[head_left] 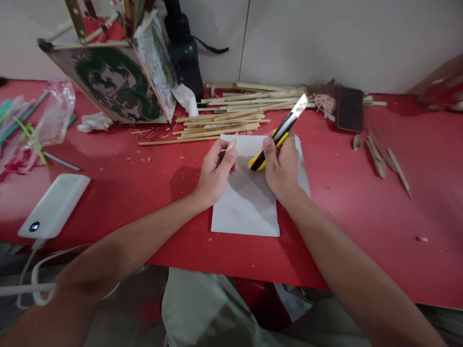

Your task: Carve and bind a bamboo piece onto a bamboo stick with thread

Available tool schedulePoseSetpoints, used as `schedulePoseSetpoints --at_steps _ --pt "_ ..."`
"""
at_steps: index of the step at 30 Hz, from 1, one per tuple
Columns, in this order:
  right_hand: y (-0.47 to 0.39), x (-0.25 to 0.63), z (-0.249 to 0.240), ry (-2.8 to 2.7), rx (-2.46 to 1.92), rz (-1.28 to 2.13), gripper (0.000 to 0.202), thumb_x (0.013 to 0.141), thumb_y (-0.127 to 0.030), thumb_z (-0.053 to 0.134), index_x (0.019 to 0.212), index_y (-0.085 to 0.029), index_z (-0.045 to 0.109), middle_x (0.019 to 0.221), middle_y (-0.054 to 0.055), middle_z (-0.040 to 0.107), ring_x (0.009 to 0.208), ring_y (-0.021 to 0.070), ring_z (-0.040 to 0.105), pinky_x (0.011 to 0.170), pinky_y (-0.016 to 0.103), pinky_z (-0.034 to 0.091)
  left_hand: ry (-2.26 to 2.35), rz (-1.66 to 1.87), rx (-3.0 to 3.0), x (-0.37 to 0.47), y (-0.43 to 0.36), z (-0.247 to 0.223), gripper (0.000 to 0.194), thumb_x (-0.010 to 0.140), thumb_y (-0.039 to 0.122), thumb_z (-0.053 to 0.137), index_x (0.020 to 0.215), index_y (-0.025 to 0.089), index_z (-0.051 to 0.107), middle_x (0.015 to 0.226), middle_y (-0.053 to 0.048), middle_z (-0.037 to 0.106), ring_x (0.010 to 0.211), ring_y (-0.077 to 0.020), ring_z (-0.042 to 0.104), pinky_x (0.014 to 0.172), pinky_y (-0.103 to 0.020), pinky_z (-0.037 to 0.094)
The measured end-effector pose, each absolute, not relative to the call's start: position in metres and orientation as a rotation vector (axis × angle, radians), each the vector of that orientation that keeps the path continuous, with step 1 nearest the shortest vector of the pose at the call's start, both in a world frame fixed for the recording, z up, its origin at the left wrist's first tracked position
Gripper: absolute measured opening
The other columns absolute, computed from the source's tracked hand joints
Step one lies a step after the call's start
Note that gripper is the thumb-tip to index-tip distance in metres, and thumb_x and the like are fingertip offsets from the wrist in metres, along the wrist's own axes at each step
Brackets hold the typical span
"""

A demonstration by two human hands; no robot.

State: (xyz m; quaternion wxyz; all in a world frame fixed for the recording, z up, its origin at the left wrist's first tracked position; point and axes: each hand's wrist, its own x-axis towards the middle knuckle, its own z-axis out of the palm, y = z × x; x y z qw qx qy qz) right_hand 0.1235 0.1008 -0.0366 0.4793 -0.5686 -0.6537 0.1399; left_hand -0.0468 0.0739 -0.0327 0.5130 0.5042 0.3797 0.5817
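Observation:
Between the thumb and fingers of my left hand (pixel 216 168) is a short, pale pointed wooden stick (pixel 233 142), its tip aimed up and away from me. My right hand (pixel 284 161) is closed around a yellow and black utility knife (pixel 278 137). The knife's blade (pixel 300 105) is out and points up to the right, apart from the stick. Both hands are above a sheet of white paper (pixel 246 217) on the red table (pixel 173 241). Small wood shavings lie scattered around the paper.
Bundles of thin bamboo sticks (pixel 220 124) lie behind the paper. A dragon-decorated box (pixel 115 84) and a black bottle (pixel 185 58) stand at the back left. A white power bank (pixel 54 206) lies left; a dark phone (pixel 349 109) and carved wooden pieces (pixel 376 156) are right.

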Motion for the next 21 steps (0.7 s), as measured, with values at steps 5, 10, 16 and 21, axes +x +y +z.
schedulePoseSetpoints --at_steps 5,10,16,21 --pt "0.097 0.119 -0.036 -1.690 -1.328 0.475 0.038 0.099 -0.059 0.056 0.113 -0.024 0.056 0.089 0.004 0.069 0.071 0.0200 0.062 0.066 0.034 0.045 0.933 1.410 1.272 -0.048 0.074 -0.033 0.030 0.096 0.050 0.066 0.092 0.024 0.050 0.064 0.005 0.049 0.056 -0.0092 0.043 0.050 -0.024 0.032" --pt "0.090 0.115 -0.030 -1.631 -1.243 0.491 0.042 0.107 -0.056 0.040 0.130 -0.023 0.052 0.085 0.003 0.068 0.067 0.0187 0.065 0.063 0.033 0.047 0.917 1.433 1.273 -0.049 0.073 -0.032 0.030 0.097 0.050 0.063 0.089 0.023 0.051 0.064 0.005 0.044 0.056 -0.0094 0.040 0.052 -0.025 0.032" --pt "0.085 0.119 -0.023 -1.643 -1.291 0.406 0.044 0.105 -0.061 0.039 0.119 -0.024 0.059 0.070 0.000 0.063 0.058 0.0188 0.059 0.060 0.034 0.046 0.949 1.403 1.304 -0.051 0.072 -0.035 0.034 0.098 0.051 0.061 0.086 0.022 0.051 0.068 0.005 0.043 0.058 -0.0086 0.037 0.053 -0.025 0.030" --pt "0.083 0.117 -0.023 -1.791 -1.277 0.313 0.028 0.099 -0.045 0.055 0.117 -0.024 0.060 0.090 0.005 0.070 0.073 0.0216 0.065 0.069 0.037 0.049 0.996 1.430 1.286 -0.052 0.073 -0.035 0.036 0.097 0.055 0.061 0.086 0.021 0.058 0.067 0.004 0.044 0.057 -0.0091 0.038 0.051 -0.026 0.030"
